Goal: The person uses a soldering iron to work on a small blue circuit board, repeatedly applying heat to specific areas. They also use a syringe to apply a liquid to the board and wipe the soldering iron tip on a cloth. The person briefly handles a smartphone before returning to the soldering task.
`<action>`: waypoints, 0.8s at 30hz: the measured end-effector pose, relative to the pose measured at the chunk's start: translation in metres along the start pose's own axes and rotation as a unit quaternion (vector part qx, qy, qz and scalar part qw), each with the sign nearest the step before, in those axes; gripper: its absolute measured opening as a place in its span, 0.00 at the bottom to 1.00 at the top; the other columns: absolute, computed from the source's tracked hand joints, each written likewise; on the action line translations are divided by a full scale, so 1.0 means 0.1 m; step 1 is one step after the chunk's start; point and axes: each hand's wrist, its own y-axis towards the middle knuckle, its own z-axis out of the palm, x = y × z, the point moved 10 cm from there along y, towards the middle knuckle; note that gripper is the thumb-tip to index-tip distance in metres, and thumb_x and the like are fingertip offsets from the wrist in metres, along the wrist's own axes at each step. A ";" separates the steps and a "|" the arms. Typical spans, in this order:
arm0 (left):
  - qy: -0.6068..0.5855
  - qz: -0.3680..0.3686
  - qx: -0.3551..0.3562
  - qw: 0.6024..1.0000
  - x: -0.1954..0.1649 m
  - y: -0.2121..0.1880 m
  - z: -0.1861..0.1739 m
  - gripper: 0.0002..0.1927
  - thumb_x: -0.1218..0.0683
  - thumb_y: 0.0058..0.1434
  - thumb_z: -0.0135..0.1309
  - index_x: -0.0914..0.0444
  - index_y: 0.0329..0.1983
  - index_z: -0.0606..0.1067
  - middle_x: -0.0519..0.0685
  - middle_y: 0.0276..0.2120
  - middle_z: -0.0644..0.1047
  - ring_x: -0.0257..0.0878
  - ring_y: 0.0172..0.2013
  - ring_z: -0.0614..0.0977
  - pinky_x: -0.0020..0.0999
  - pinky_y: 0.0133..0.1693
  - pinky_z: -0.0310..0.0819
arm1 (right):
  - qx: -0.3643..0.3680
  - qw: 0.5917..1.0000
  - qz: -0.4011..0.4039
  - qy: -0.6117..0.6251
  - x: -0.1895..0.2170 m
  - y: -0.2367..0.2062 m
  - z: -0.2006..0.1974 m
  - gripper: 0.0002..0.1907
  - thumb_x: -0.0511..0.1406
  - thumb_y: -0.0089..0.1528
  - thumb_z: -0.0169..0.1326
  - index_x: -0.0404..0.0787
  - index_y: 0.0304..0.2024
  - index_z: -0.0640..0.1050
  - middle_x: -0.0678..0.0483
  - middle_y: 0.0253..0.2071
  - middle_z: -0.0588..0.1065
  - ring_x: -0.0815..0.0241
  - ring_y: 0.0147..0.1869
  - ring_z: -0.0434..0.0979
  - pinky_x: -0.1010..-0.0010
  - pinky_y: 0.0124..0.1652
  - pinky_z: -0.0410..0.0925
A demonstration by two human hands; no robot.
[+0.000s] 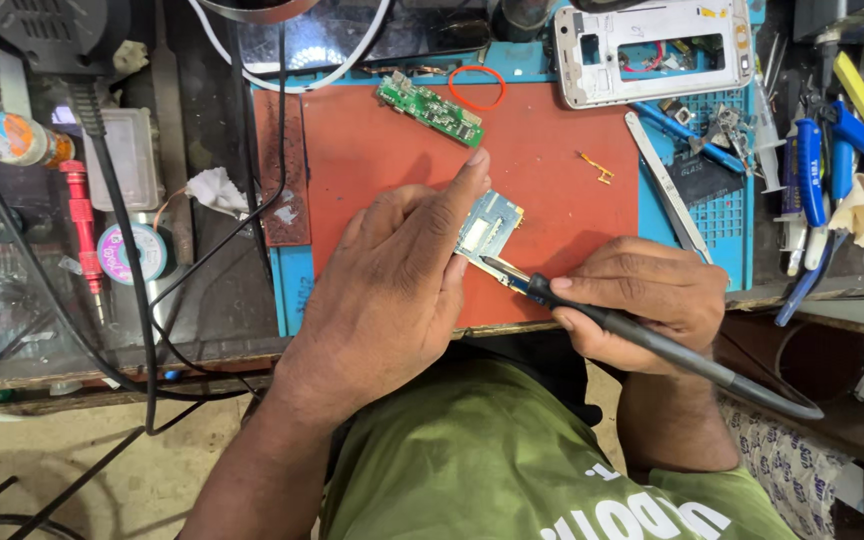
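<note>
Circuit board [489,228], the small bluish one, sits near the front edge of the red mat [552,180], pinned down w/ the left hand [392,290]. Fingers are stretched flat over it, index tip resting at its top edge, so pressing rather than pinching. Right hand [642,300] is wrapped tight around a black soldering iron [612,325], tip touching the board's lower right corner, cord trailing off to the right. Further back on the mat: a green circuit board [429,108], an orange rubber band [477,87] and a tiny gold bit [597,167]. White phone frame [652,50] up top, tweezers [667,190] on the blue mat [722,215] to the right, blue-handled tools [812,170] beyond.
</note>
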 end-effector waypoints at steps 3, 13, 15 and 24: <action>0.004 0.003 0.000 1.000 0.00 0.00 0.00 0.40 0.63 0.63 0.58 0.64 0.77 0.56 0.52 0.53 0.76 0.48 0.56 0.76 0.47 0.59 0.69 | -0.003 1.000 -0.002 -0.001 0.00 0.00 -0.01 0.11 0.27 0.52 0.65 0.28 0.38 0.81 0.46 0.27 0.78 0.55 0.30 0.80 0.70 0.31 0.71; 0.004 0.004 -0.005 1.000 0.00 0.01 0.00 0.39 0.63 0.64 0.57 0.64 0.77 0.56 0.51 0.53 0.75 0.48 0.57 0.76 0.47 0.61 0.69 | -0.005 1.000 0.002 0.011 -0.01 -0.02 -0.01 0.11 0.27 0.53 0.66 0.29 0.38 0.81 0.46 0.28 0.78 0.55 0.31 0.81 0.71 0.31 0.72; 0.005 0.003 -0.005 1.000 0.00 0.00 -0.01 0.40 0.63 0.64 0.57 0.64 0.77 0.56 0.52 0.53 0.75 0.48 0.57 0.76 0.47 0.61 0.69 | -0.009 1.000 -0.001 0.015 0.00 -0.02 -0.02 0.11 0.27 0.54 0.66 0.30 0.38 0.81 0.46 0.28 0.78 0.55 0.31 0.81 0.72 0.30 0.72; -0.001 0.007 -0.004 1.000 0.00 0.01 -0.01 0.40 0.63 0.63 0.57 0.64 0.77 0.55 0.52 0.55 0.75 0.48 0.57 0.76 0.47 0.60 0.69 | -0.008 1.000 0.011 0.009 -0.02 -0.04 -0.02 0.11 0.27 0.53 0.65 0.29 0.38 0.81 0.46 0.27 0.78 0.55 0.30 0.80 0.71 0.31 0.71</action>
